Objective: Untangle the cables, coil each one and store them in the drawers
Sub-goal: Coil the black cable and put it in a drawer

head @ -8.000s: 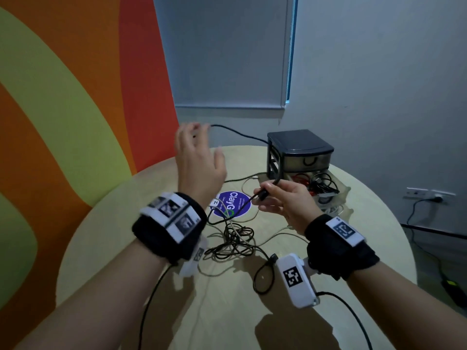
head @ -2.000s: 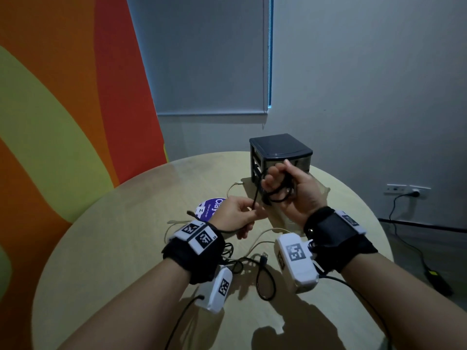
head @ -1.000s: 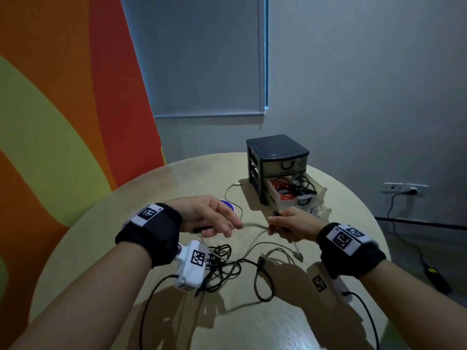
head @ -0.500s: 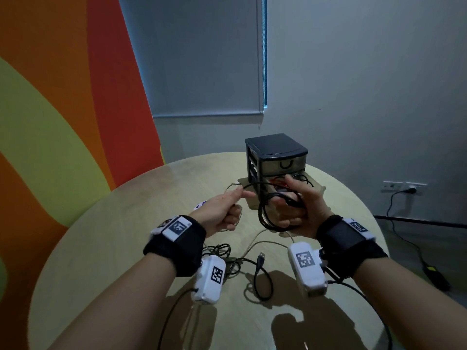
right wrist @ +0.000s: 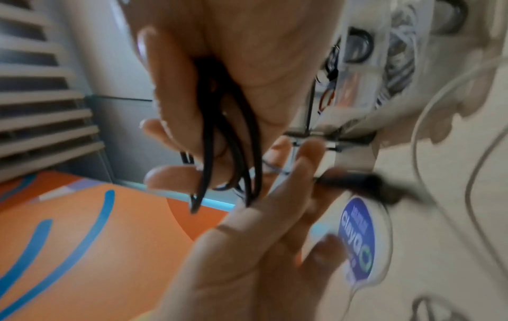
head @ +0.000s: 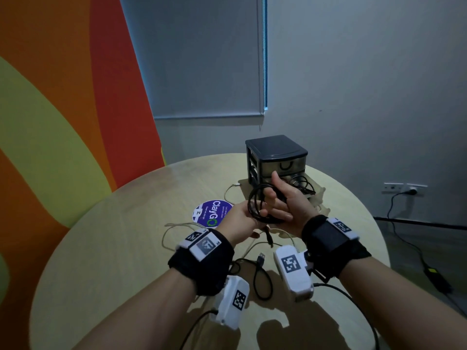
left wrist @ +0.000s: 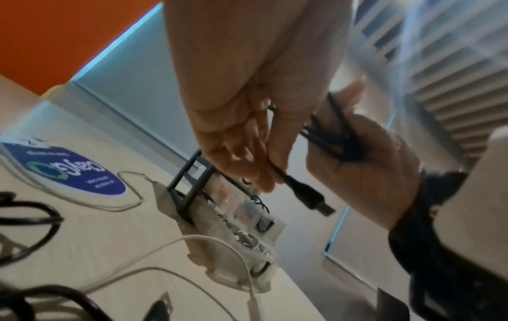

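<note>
Head view: black cable (head: pixel 256 203) now nearly coiled, mid-frame.
Right hand (head: pixel 285 205) grips the loops; left hand's (head: pixel 240 223) fingers pinch the short tail left, so drawers (head: pixel 278 160) come next.

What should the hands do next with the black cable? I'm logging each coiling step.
Probably tuck the loose plug end into the loops. The right hand already holds the black cable coiled, and the left hand pinches its tail just above the plug, so only that end hangs free.
</note>
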A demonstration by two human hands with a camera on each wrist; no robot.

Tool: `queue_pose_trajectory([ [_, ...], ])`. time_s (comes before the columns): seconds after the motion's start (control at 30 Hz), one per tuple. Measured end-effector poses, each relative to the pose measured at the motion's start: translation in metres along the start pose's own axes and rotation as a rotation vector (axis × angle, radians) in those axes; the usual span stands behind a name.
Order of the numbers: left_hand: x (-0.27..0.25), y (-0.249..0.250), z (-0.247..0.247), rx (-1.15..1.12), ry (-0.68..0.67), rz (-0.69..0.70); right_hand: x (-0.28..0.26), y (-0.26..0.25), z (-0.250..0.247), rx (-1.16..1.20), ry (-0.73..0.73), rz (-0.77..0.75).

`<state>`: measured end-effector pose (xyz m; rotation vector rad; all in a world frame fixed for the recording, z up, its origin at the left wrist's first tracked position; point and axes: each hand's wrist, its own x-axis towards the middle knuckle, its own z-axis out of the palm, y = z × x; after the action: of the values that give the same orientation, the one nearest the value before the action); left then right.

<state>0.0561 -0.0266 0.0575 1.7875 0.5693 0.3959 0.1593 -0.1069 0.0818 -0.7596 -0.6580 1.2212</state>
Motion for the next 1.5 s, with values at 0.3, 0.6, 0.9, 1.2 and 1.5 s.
queue_pose_trajectory([
  [0.3,0.009,0.005,-0.016,-0.077,0.093,0.067,0.006,0.007,-0.023,-0.233,0.349,-0.062],
  [0.6,0.011,-0.004,-0.014,-0.576,0.236,-0.054,0.005,0.011,-0.023,-0.561,0.235,-0.135],
  [0.9,0.01,-0.002,-0.02,-0.675,0.243,-0.184,0.011,0.022,-0.028,-0.835,0.301,-0.151],
  [1.2,0.006,0.003,-0.009,-0.381,0.159,-0.133,0.013,0.026,-0.033,-1.003,0.403,-0.323],
  [1.5,0.005,0.01,0.003,0.255,0.255,-0.137,0.021,0.036,-0.029,-1.236,0.43,-0.401],
])
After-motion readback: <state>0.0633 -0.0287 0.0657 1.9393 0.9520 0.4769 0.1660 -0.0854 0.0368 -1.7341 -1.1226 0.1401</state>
